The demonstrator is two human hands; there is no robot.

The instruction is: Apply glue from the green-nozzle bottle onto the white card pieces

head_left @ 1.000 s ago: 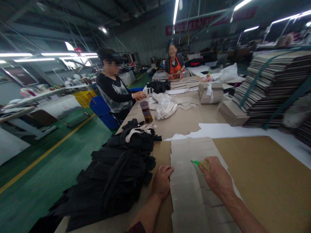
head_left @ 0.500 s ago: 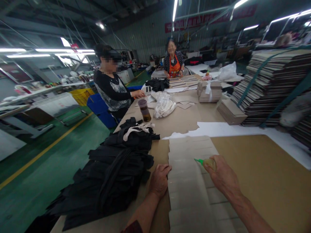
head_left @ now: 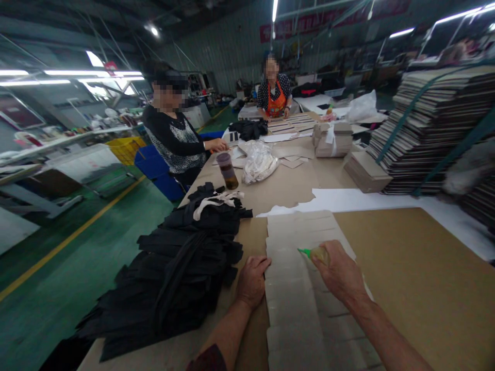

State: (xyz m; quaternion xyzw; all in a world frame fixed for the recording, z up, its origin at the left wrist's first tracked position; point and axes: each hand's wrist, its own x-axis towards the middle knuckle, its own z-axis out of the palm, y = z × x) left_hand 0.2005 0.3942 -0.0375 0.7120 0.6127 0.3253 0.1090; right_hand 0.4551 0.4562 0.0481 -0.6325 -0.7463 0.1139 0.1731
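Observation:
My right hand [head_left: 340,273] grips a small glue bottle [head_left: 317,254] with a green nozzle, its tip pointing left over a row of overlapping grey card pieces [head_left: 297,288] laid on the brown table [head_left: 417,268]. My left hand [head_left: 252,281] rests flat with its fingers on the left edge of those card pieces, holding nothing. A big pile of black fabric pieces [head_left: 181,268] lies just left of my left hand.
A drink bottle [head_left: 227,171] and a white plastic bag [head_left: 258,163] stand farther up the table. Tall strapped cardboard stacks [head_left: 433,129] fill the right. One seated person [head_left: 174,139] works at the left edge, another person [head_left: 274,93] at the far end.
My right hand has shifted the glue bottle slightly left across the card pieces. The left hand stays pressed at their edge.

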